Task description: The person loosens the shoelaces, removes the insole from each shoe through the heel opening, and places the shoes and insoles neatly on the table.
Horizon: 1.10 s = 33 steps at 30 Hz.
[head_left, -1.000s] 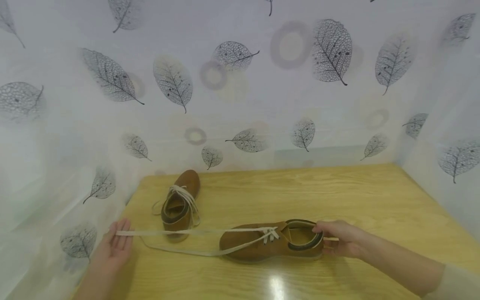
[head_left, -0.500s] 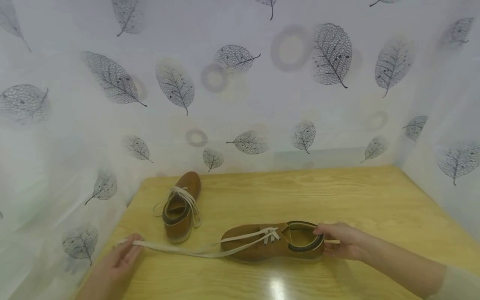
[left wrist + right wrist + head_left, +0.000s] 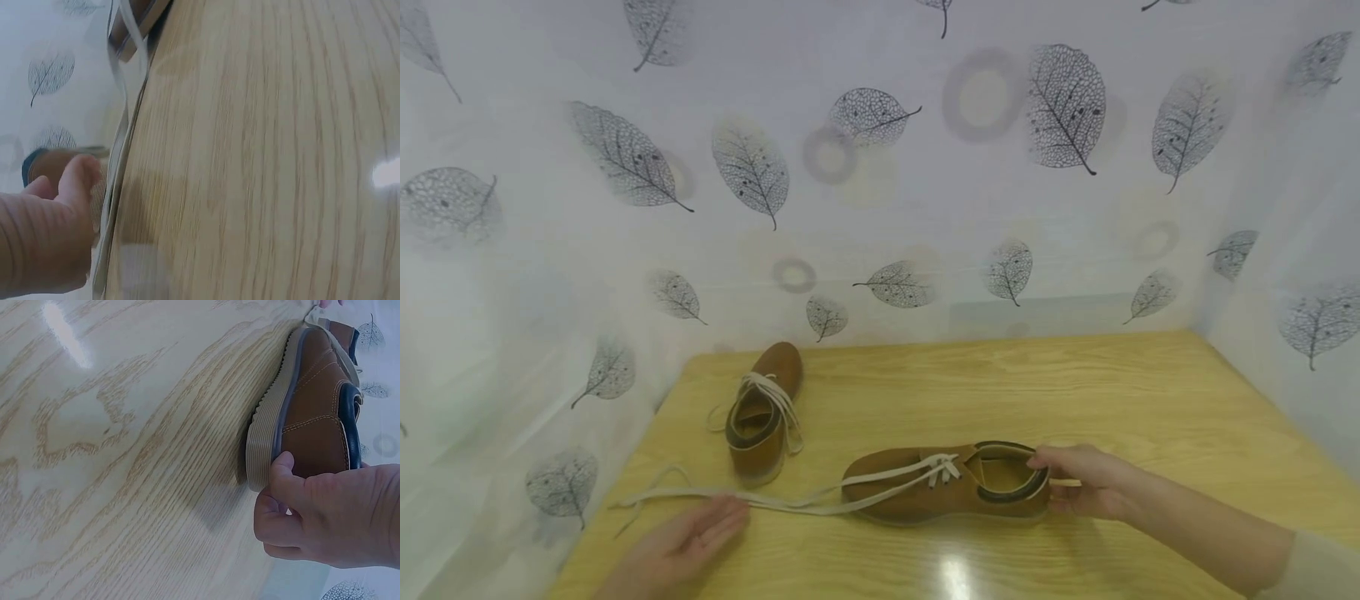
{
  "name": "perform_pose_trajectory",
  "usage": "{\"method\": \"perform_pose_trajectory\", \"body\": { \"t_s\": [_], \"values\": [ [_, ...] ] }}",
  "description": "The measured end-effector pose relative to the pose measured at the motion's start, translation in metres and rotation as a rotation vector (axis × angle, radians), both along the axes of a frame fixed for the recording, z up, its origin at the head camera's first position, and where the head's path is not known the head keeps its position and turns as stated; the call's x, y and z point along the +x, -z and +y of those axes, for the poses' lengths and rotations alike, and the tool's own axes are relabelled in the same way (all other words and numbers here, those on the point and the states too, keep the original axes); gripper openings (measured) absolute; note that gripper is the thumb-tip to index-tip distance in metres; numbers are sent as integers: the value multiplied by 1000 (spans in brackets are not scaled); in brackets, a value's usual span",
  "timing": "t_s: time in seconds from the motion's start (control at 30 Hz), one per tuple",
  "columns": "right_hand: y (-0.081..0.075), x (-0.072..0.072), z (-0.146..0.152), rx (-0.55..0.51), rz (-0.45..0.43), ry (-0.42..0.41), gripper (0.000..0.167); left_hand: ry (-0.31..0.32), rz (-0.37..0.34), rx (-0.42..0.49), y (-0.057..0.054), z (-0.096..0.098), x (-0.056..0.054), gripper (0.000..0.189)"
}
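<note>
A brown leather lace-up shoe (image 3: 958,507) lies on the wooden table with its toe to the left. My right hand (image 3: 1090,482) grips its heel, thumb over the collar in the head view; the right wrist view shows fingers (image 3: 278,531) bent against the heel. A pale strip (image 3: 1066,482) pokes out there. From the shoe's eyelets two long cream laces (image 3: 662,492) stretch left, their ends loose on the table. My left hand (image 3: 688,537) is beside these laces, fingers extended and fingertips right at them, not curled round anything.
A second brown shoe (image 3: 756,460), cream laces bundled on top, stands at the back left with its toe pointing away. The wooden table (image 3: 1075,383) ends at a white leaf-print curtain (image 3: 925,192) behind and at both sides.
My left hand has let go of the laces, which were pulled out to the left, and moved right along them. The laces have dropped onto the table. The right hand keeps its grip.
</note>
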State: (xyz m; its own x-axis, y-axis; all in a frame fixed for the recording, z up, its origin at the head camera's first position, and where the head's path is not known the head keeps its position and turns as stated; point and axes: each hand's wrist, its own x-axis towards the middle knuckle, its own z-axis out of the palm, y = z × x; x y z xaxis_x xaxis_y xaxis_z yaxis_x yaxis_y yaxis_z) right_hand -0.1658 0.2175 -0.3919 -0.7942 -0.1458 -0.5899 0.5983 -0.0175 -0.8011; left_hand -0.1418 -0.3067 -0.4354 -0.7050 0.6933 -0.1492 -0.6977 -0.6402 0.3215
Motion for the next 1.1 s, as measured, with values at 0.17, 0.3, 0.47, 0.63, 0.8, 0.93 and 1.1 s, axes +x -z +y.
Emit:
{"method": "perform_pose_trajectory", "body": {
  "t_s": [0.17,0.3,0.47,0.63,0.8,0.93,1.1],
  "values": [
    [-2,0,-1,-4,1,-7,6,-46,-149,-75,-5,28,-3,30],
    [-2,0,-2,-13,2,-10,8,-35,-88,-207,-9,48,-4,27],
    [0,1,-3,-27,8,5,7,20,-40,-233,-12,70,-7,37],
    [0,2,-2,-28,15,17,6,25,65,-494,-10,98,-12,42],
    [0,3,-3,-54,26,25,6,68,136,-588,-6,114,-14,31],
    [0,2,-3,-54,29,39,6,125,175,-571,-5,128,-15,28],
    [0,2,-2,-27,32,42,5,141,187,-650,-7,153,-18,29]
  ]
}}
